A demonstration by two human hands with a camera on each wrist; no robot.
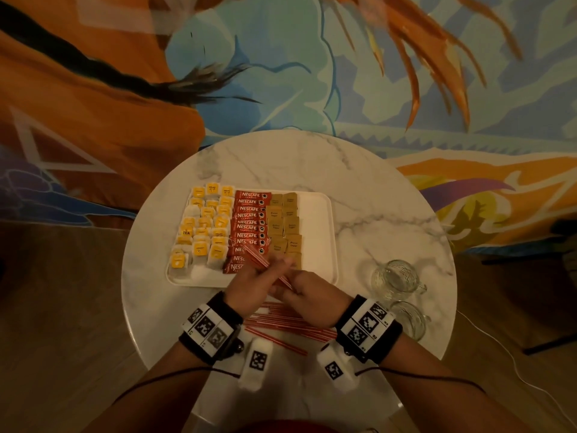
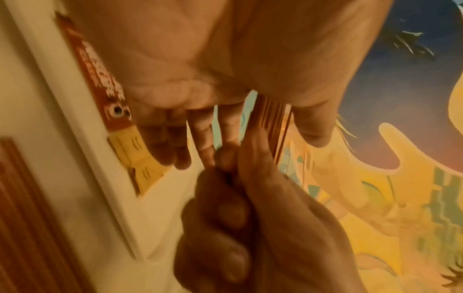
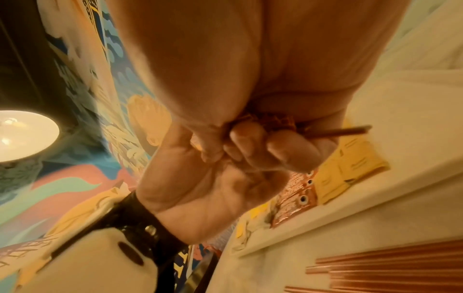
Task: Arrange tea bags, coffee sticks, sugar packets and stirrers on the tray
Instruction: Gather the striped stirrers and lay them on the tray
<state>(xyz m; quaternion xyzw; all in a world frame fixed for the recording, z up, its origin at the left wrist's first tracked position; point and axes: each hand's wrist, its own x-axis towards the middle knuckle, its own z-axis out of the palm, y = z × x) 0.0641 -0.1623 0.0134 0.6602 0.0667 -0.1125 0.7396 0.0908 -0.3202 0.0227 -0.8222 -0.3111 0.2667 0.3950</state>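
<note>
The white tray (image 1: 321,232) holds yellow tea bags (image 1: 204,228) on its left, red coffee sticks (image 1: 249,228) in the middle and brown sugar packets (image 1: 285,228) beside them; its right strip is bare. Over the tray's near edge, a bundle of red-and-white stirrers (image 1: 263,260) is held slanting by both hands. My left hand (image 1: 259,276) pinches it between thumb and fingers (image 2: 200,136). My right hand (image 1: 299,289) grips its near end with curled fingers (image 3: 250,146), and one stirrer (image 3: 345,131) sticks out sideways.
More loose stirrers (image 1: 287,323) lie on the round marble table (image 1: 374,198) under my wrists, near its front edge. Two clear glass mugs (image 1: 395,279) stand to the right of the tray. A lit lamp (image 3: 20,136) shows in the right wrist view.
</note>
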